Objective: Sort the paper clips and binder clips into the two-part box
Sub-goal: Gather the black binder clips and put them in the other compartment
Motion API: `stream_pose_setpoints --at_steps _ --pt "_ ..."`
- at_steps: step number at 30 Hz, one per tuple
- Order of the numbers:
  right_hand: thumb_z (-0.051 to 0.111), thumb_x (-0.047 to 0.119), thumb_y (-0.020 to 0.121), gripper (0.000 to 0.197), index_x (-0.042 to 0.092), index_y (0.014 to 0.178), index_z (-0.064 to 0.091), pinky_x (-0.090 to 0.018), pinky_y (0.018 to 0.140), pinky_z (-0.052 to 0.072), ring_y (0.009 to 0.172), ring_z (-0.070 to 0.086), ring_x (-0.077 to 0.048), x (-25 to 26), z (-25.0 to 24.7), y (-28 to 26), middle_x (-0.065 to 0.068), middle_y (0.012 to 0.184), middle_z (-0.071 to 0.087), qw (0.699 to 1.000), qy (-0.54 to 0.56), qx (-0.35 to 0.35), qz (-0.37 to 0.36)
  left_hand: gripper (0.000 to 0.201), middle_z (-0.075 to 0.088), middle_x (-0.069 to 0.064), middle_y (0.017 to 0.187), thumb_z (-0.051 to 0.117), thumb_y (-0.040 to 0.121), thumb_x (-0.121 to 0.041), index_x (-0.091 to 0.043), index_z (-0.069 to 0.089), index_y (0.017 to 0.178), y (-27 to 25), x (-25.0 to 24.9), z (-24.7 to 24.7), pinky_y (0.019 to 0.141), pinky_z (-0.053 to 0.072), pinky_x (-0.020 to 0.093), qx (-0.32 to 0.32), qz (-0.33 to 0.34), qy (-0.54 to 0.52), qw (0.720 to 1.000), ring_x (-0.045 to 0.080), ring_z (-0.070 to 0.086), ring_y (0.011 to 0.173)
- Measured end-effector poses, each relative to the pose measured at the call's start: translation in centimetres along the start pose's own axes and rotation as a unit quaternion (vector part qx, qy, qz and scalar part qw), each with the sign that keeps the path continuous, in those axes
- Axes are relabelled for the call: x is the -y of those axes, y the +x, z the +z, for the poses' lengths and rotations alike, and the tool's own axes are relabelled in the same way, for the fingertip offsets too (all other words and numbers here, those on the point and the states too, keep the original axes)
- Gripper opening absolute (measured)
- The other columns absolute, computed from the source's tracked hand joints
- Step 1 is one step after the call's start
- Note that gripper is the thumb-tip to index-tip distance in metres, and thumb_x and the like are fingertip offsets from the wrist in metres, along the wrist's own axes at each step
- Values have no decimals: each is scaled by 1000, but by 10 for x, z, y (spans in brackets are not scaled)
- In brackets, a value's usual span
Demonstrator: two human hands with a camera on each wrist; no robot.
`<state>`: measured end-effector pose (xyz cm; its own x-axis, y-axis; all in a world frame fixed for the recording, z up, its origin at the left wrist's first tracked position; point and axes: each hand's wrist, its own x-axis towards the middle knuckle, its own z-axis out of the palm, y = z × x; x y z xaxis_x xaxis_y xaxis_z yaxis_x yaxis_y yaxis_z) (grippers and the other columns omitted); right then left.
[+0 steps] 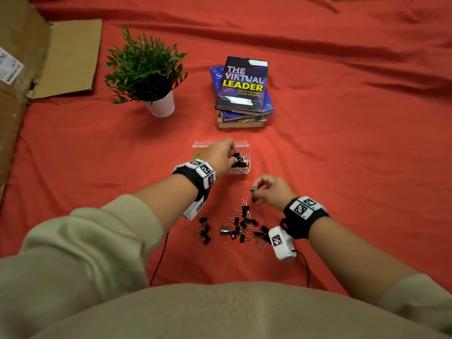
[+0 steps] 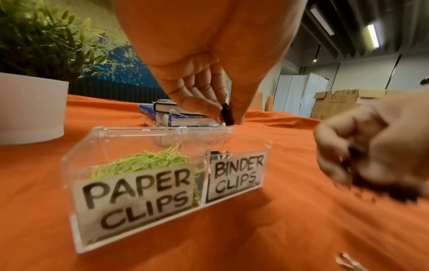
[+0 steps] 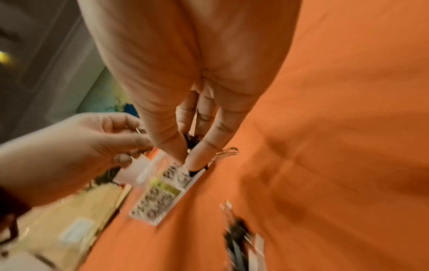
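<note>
A clear two-part box (image 1: 241, 143) sits on the red cloth, labelled PAPER CLIPS and BINDER CLIPS. Green paper clips (image 2: 148, 159) fill its left part; black binder clips (image 1: 239, 162) lie in its right part. My left hand (image 1: 231, 155) hovers over the right part and pinches one black binder clip (image 2: 226, 114) between thumb and fingers. My right hand (image 1: 256, 192) is just in front of the box, fingers curled round black binder clips (image 3: 191, 142). A loose pile of binder clips (image 1: 241, 226) lies on the cloth between my wrists.
A potted plant (image 1: 149, 77) stands at the back left and a stack of books (image 1: 243, 94) behind the box. Cardboard (image 1: 36, 69) lies along the left edge. Cables trail from both wristbands toward my body.
</note>
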<state>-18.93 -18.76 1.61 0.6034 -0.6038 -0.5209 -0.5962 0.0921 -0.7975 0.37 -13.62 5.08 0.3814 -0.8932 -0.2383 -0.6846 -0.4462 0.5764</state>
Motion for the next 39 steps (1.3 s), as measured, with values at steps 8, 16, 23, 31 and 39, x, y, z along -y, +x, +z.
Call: stream_pose_setpoints --at_steps 8,16,23,31,39 --pt "62 -16 76 29 11 69 53 -22 48 56 45 59 -8 65 -14 53 -7 70 54 990 96 -55 -83 25 63 10 110 59 87 -20 -12 57 111 18 7 19 95 37 36 17 30 151 988 28 44 113" --pt "68 0 76 31 25 68 51 -23 46 48 54 58 -19 70 4 77 -6 72 60 989 -85 -63 -101 24 56 6 112 54 87 -22 -13 60 108 -45 22 38 96 39 36 11 56 124 991 25 42 111" --pt "66 9 80 22 16 100 67 -22 67 43 69 55 -11 67 2 51 3 95 66 970 -187 -48 -150 39 51 7 116 57 84 -21 -21 54 123 -95 25 73 90 47 38 181 129 117 968 25 47 113" --pt "63 17 81 40 19 121 58 -34 93 45 108 50 -22 4 19 -4 -3 122 52 894 -418 107 -118 35 47 9 117 61 87 -22 -16 53 120 -110 28 84 85 47 40 179 106 133 969 31 55 106" --pt "56 13 84 36 13 119 59 -40 94 43 109 45 -29 -27 37 -23 -7 124 43 878 -444 115 -133 26 45 7 116 61 88 -24 -9 52 107 -117 37 85 77 48 47 128 71 128 981 33 57 94"
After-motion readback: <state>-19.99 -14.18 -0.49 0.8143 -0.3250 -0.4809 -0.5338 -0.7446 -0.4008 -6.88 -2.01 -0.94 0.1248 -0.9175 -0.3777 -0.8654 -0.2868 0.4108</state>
